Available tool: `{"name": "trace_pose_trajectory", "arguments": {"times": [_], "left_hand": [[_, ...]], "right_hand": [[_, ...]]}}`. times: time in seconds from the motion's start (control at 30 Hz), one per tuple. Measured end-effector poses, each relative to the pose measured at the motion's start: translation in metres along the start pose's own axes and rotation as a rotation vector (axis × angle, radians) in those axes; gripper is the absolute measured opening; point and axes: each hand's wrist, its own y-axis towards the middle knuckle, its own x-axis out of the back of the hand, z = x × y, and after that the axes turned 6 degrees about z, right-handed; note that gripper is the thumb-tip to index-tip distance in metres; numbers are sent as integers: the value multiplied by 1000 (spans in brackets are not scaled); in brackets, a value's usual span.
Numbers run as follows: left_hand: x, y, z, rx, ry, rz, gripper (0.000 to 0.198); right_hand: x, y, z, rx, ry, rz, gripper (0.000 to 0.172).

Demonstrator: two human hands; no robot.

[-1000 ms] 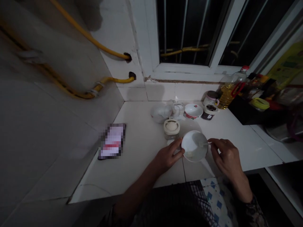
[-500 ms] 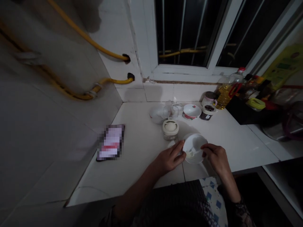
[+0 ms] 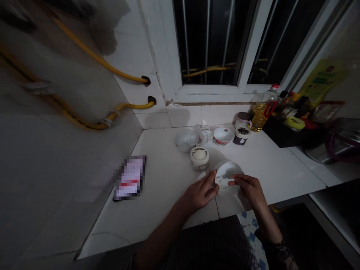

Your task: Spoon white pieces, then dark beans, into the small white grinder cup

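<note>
White bowl [image 3: 233,167] tilts near front edge of worktop [image 3: 163,183], resting or lifted: cannot tell. Left hand [image 3: 199,194] grips left rim, thumb and fingers closed on it. Right hand [image 3: 251,190] reaches over right rim, fingers pinching pale utensil [image 3: 231,180], mostly hidden, inside bowl. White-lidded jar [image 3: 199,158] stands just beyond left hand. Flowered bowl [image 3: 223,136], oil bottle [image 3: 259,117] near back edge.

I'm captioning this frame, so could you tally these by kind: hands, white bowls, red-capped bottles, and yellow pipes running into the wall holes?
Hands: 2 (left hand, right hand)
White bowls: 2 (near white bowl, flowered bowl)
Red-capped bottles: 1 (oil bottle)
Yellow pipes: 2 (upper pipe, lower pipe)
Total: 7
</note>
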Motion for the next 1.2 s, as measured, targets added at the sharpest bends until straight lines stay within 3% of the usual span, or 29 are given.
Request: {"name": "trace_pose_trajectory", "arguments": {"times": [0.3, 0.63, 0.77, 0.9, 1.2], "left_hand": [[-1, -1, 1, -8, -8, -5, 10], [-16, -13, 4, 104, -124, -37, 28], [-22, -14, 4, 164, -127, -68, 22], [-24, -14, 5, 236, -128, -7, 21], [-24, -12, 5, 355, -195, 43, 23]], "right_hand": [[3, 0, 0, -7, 148, 117, 39], [-1, -2, 4, 9, 238, 80, 41], [3, -2, 3, 38, 236, 69, 39], [6, -2, 4, 65, 205, 50, 38], [1, 12, 35, 186, 143, 45, 36]]}}
